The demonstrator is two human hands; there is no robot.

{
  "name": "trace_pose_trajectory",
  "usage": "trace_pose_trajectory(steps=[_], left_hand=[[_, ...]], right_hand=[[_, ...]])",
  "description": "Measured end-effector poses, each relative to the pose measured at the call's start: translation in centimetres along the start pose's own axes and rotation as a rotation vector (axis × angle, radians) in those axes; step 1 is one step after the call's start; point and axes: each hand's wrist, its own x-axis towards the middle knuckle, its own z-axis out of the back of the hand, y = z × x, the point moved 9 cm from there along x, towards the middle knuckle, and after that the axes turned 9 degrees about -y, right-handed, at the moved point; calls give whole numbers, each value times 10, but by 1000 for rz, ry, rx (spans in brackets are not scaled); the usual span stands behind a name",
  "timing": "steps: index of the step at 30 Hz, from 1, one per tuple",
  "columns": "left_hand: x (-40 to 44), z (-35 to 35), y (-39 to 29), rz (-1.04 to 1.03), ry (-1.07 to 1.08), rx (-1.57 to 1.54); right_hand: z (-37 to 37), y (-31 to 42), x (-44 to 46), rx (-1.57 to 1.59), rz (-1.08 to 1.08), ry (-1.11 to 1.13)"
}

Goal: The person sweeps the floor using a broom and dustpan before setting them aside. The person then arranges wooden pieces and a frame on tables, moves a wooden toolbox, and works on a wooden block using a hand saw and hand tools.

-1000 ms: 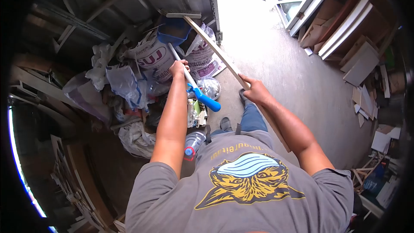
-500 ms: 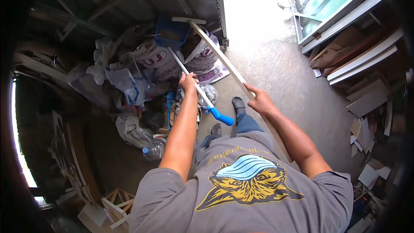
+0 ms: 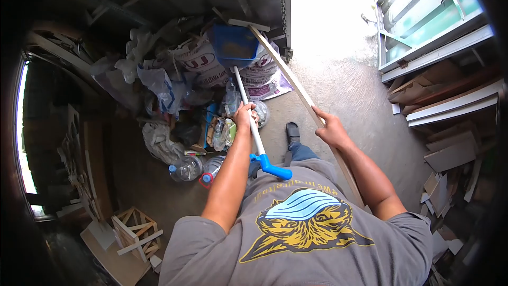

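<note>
My left hand (image 3: 245, 117) is closed round the white pole of a long-handled dustpan. Its blue pan (image 3: 234, 45) is raised over the printed white sacks (image 3: 263, 78), with some brownish matter inside, and its blue grip (image 3: 275, 172) points toward my shirt. My right hand (image 3: 330, 128) grips the long wooden handle of a broom (image 3: 288, 74), which slants from beside my right forearm up to the broom head (image 3: 248, 24) just behind the pan's upper edge.
Plastic bags (image 3: 159, 87) and clear bottles (image 3: 186, 170) lie left of my feet. Wood offcuts (image 3: 452, 151) are piled on the right, below a metal door (image 3: 434, 16). A small wooden frame (image 3: 138, 233) stands lower left. A bright doorway is ahead.
The view has turned left, so the scene sits further right. The dustpan's handle is now steeper, with its blue grip nearer my body. Both hands keep their holds.
</note>
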Motion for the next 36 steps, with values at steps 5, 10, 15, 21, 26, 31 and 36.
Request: trace_pose_trajectory(steps=[5,10,15,21,26,31,36], left_hand=[[26,0,19,71,12,-96],[39,-16,-11,18,22,-18],[43,-31,-59,-17,-90,116],[50,-37,-104,-159,-207,223],[58,-33,-110,-286,-265,272],[73,-32,-101,-365,-389,398],[64,-52,-92,-432,-550,674]], right_hand=[[8,-6,3,-31,121,-27],[15,11,9,-17,5,33],[18,10,28,-34,47,3],[21,16,43,-53,30,18],[10,2,52,-93,50,32],[0,-3,59,-70,28,42],[-6,-7,64,-85,2,40]])
